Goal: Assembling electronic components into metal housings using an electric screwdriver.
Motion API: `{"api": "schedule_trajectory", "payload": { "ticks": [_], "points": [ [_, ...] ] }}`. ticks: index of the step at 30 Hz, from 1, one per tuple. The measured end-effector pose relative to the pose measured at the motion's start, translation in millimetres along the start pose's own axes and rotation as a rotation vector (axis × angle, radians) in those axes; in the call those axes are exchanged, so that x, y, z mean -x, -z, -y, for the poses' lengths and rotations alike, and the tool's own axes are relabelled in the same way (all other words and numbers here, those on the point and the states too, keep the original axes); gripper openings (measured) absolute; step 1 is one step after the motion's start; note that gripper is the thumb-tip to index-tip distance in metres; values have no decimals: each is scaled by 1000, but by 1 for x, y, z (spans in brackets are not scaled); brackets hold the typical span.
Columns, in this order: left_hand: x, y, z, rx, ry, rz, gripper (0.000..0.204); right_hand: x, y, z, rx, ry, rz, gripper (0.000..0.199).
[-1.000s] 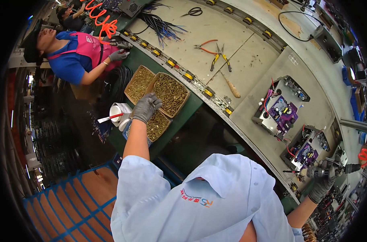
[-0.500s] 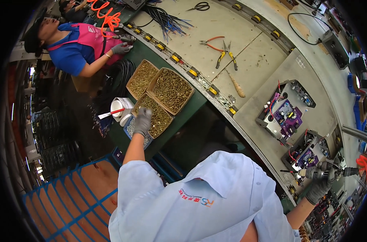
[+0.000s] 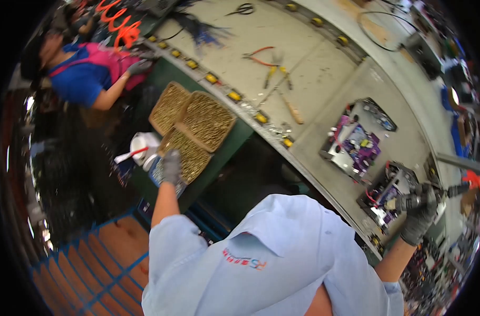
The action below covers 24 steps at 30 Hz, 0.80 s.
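Note:
My left hand, in a grey glove, is over the near cardboard box of brass-coloured screws, beside a blue tray of silvery small parts. Motion blur smears its fingers, so their grip and contents are unclear. At the right, my gloved right hand is wrapped round a power screwdriver. An orange coiled hose shows at the tool's rear end. The screwdriver's front reaches over the right edge of an open metal housing with a purple circuit board inside; its tip is blurred.
Another open housing lies farther back. Yellow-handled pliers, orange-handled cutters and scissors rest on the bench. A roller rail crosses in front. A white cup stands left of the boxes. A co-worker is at far left.
The whole view has shifted, so the scene sits farther left. My left hand is slightly nearer the blue tray's side. My right hand and screwdriver have moved farther up beside the near housing.

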State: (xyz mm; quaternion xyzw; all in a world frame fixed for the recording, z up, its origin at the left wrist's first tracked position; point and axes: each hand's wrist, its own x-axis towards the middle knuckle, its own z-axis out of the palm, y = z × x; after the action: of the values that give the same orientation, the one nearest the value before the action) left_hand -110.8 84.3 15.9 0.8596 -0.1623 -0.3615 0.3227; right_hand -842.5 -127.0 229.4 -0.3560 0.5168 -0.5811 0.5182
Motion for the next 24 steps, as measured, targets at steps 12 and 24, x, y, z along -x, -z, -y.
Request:
{"api": "schedule_trajectory", "payload": {
  "ticks": [12, 24],
  "points": [
    [77, -97, -276, 1242, -325, 1358, 22, -7, -45, 25, -320, 68, 179, 47],
    [183, -334, -342, 536, 205, 1761, 24, 1, -101, 52, -593, 385, 82, 47]
  ]
}}
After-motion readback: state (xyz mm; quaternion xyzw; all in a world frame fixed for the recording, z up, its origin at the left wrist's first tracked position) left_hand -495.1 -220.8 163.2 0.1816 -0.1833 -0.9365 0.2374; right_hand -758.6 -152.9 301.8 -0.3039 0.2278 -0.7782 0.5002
